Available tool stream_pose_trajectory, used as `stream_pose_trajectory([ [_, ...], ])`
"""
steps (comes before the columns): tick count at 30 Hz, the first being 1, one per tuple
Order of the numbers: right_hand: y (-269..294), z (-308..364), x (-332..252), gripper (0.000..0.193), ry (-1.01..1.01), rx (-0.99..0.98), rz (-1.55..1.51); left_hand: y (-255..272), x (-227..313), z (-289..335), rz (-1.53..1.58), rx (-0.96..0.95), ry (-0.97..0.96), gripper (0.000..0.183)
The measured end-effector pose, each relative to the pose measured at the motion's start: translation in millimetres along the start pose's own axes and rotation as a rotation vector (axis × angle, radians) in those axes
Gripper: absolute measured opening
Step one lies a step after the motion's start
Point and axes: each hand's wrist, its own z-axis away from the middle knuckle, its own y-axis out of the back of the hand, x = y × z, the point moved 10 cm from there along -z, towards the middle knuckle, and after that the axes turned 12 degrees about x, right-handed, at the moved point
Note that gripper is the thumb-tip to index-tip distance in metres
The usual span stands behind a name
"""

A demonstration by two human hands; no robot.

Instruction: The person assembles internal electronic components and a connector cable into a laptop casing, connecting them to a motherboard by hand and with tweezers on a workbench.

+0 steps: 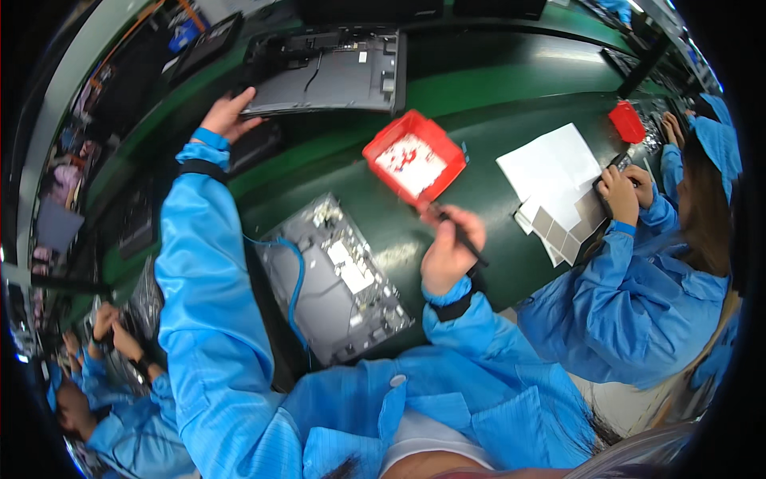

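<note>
My left hand (229, 117) reaches to the far left and pinches the near left corner of a dark, open electronics casing (343, 80), thumb on the rim. A black cable and a small white label show inside the casing. My right hand (453, 249) is closed around a slim black tool (467, 239), its kind unclear; its tip is blurred near a red bin (449, 173). White paper with small red pieces lies in that bin. Close to my body lies a grey casing part (319, 295) with clustered small parts, and a blue cord (297, 279) crosses it.
On the right, a co-worker's hands (626, 191) handle something dark beside white sheets (550, 168) and grey rectangular pieces (558, 231). A smaller red bin (627, 122) stands farther back. At the lower left, another person's hands (114, 329) are at work. A green conveyor (487, 72) crosses behind.
</note>
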Motion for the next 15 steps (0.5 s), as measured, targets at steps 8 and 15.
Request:
stream_pose_trajectory([
  [8, -10.1, 12.1, -1.2, 0.023, -0.246, -0.302, 0.222, 38.2, -84.6, 157.2, -0.291, -0.582, 0.107, 0.043],
  [15, 9.5, 79.7, 27.1, 0.028, -0.403, -0.543, 0.347, 30.3, -104.1, 174.3, -0.620, -0.185, -0.371, 0.043],
])
